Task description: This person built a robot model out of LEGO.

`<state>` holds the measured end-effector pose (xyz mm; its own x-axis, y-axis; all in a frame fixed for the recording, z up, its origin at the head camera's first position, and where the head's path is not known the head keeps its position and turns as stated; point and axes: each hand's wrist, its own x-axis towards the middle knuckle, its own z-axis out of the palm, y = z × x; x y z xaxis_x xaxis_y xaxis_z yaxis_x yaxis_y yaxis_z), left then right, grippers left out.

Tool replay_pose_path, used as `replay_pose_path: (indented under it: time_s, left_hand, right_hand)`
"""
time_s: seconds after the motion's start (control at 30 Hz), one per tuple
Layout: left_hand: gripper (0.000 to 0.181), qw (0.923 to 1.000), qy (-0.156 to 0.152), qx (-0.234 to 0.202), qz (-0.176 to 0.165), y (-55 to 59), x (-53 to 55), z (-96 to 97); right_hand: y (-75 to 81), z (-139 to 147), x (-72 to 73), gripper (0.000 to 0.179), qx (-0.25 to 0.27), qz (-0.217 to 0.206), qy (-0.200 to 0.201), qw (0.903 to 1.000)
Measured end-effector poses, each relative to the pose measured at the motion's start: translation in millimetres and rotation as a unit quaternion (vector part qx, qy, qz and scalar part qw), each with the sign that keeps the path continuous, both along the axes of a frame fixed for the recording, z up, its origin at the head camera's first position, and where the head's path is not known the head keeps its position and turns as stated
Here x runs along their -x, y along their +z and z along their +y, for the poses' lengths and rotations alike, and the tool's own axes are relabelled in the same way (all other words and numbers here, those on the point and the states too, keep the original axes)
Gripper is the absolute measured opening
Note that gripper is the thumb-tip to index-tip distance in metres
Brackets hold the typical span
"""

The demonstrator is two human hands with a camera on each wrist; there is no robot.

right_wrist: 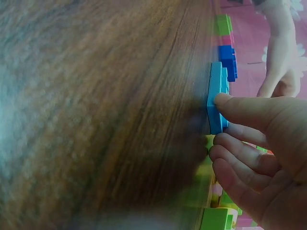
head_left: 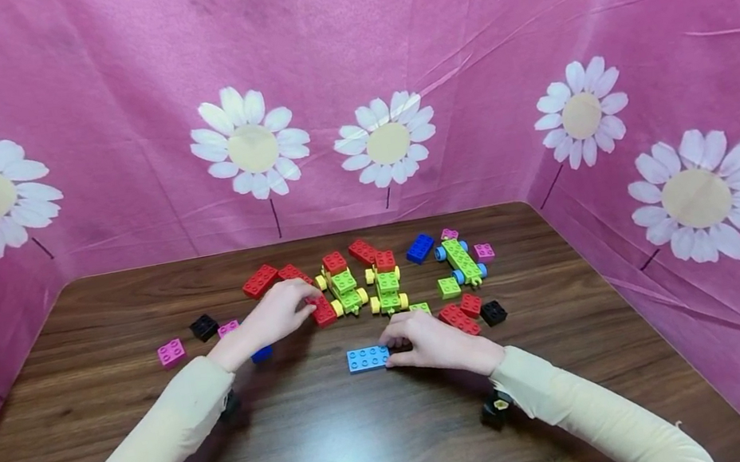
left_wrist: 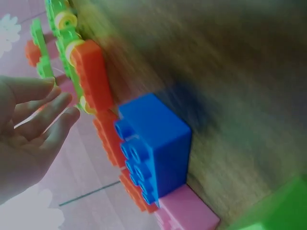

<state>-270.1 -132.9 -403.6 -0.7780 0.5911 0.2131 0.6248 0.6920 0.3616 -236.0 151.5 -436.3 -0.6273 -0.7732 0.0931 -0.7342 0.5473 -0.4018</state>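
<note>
My right hand (head_left: 427,339) pinches the right end of a light blue building brick (head_left: 367,358) with two rows of studs. In the right wrist view the thumb (right_wrist: 230,105) lies along the side of this brick (right_wrist: 216,98), the fingers curled behind it. Farther back, my left hand (head_left: 274,312) hovers over a red brick (head_left: 323,311), fingertips near its upper end. The left wrist view shows that hand (left_wrist: 33,120) with loosely bent fingers, beside the red brick (left_wrist: 93,76) and holding nothing. Under the left wrist, a dark blue brick (head_left: 262,354) is partly covered.
Two green wheeled pieces with yellow wheels (head_left: 349,299) carry red bricks at the back. A green base with blue wheels (head_left: 463,260) stands right of them. Black (head_left: 204,327), pink (head_left: 171,353) and more red bricks (head_left: 459,319) lie around. Flowered pink cloth (head_left: 340,42) encloses the table (head_left: 268,457).
</note>
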Motion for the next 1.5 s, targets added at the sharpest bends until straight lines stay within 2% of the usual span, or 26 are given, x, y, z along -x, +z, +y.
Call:
replay_pose_path:
  time_s: [0.23,0.43,0.57,0.73,0.9,1.27,1.5]
  left_hand:
    - [0.03,0.9983,-0.021,0.055,0.006,-5.9,11.3,-4.4]
    - [0.036,0.9961,-0.02,0.086,-0.005,-7.4,11.2,-4.0]
    - [0.038,0.9958,-0.015,0.091,-0.002,-6.8,6.6,-2.8]
    - [0.038,0.995,-0.024,0.097,0.006,-6.4,2.3,1.4]
    - [0.037,0.9931,-0.03,0.113,-0.006,-9.1,2.1,4.4]
    - [0.031,0.9935,-0.028,0.11,-0.011,-9.2,-0.7,1.8]
    - [0.028,0.9937,-0.022,0.107,-0.029,-6.7,-4.0,0.6]
  right_hand:
    - [-0.4,0,-0.5,0.025,-0.001,0.0,0.0,1.0]
    - [0.7,-1,-0.1,0.025,-0.001,0.002,0.0,1.0]
    - [1.4,-1,0.0,0.025,-0.003,0.0,0.001,1.0]
    - [2.6,-2,0.0,0.025,-0.005,0.002,0.002,1.0]
    - [2.9,-3,0.2,0.024,-0.009,-0.001,0.001,1.0]
    - [2.0,-3,1.7,0.025,-0.01,-0.003,0.003,0.9999]
    - [3.3,-3,0.9,0.024,-0.012,-0.004,0.001,0.9999]
